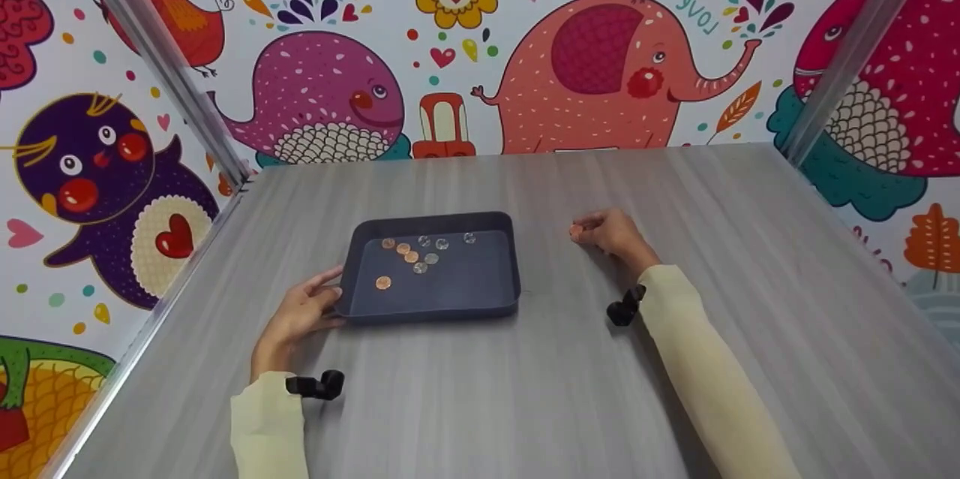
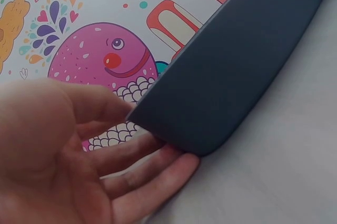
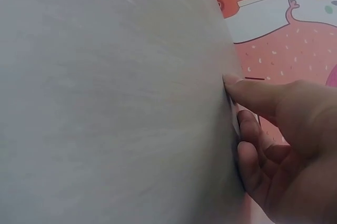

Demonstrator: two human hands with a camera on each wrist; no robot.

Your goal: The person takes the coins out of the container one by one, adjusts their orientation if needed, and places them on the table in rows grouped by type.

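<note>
And here's the right hand (image 1: 611,233), out on the right with a copper-coloured coin (image 1: 576,231) pinched in its fingertips, over the grey tabletop (image 1: 465,396) and well apart from the tray (whether that coin touches the surface, I can't tell from here). Across on the other side, the left hand (image 1: 296,314) has a loose, released look, its relaxed fingers touching the left end of the dark tray (image 1: 469,287); the left wrist view puts fingertips right at the tray's lower corner. Inside that tray, flat on its floor, we have four copper-coloured coins (image 1: 383,282), three of them close together toward the upper left and one nearer the front. Five silvery coins (image 1: 442,244) lie to the right of that group, one out alone near the far right corner. Behind it all, a bright cartoon wall (image 1: 525,36)!
</note>
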